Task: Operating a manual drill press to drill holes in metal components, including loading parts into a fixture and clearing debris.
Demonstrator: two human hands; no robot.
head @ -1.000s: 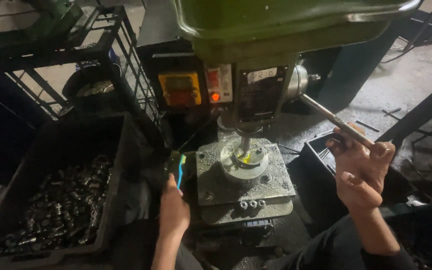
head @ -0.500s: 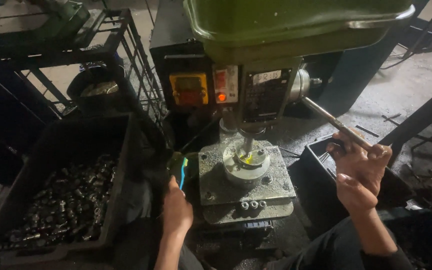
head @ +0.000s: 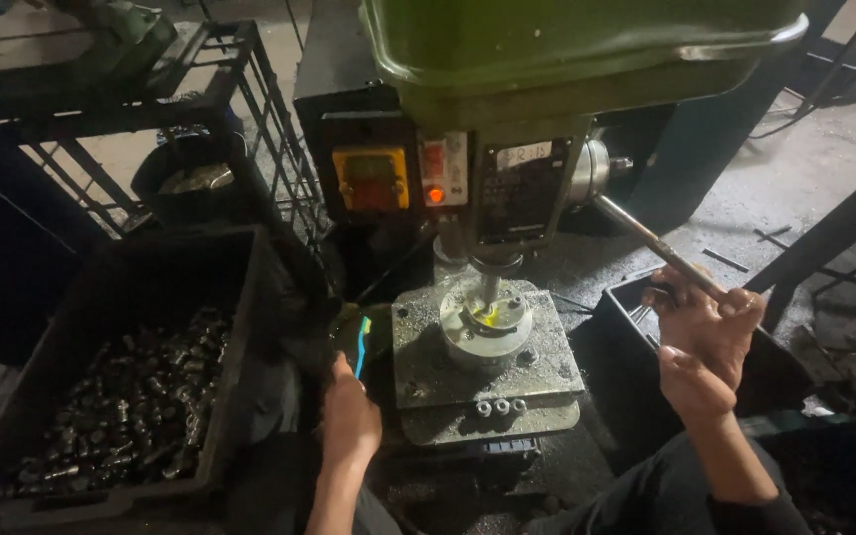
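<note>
A green drill press (head: 567,59) stands in front of me, its spindle (head: 488,287) down on a round metal part (head: 484,327) clamped on the grey machine table (head: 537,372). My right hand (head: 703,337) is closed around the steel feed lever (head: 651,243) at the machine's right side. Left of the table, my left hand (head: 349,416) holds a blue and green brush (head: 362,342) pointing up beside the table's edge.
A black crate (head: 240,297) with several small dark metal parts (head: 131,406) sits at the left. Another black bin (head: 626,307) lies under my right hand. A wire rack (head: 269,129) and control panel (head: 374,178) with an orange lit button stand behind.
The view has shifted slightly. Both hands keep their holds; the left hand with the brush sits a little closer to the table.
</note>
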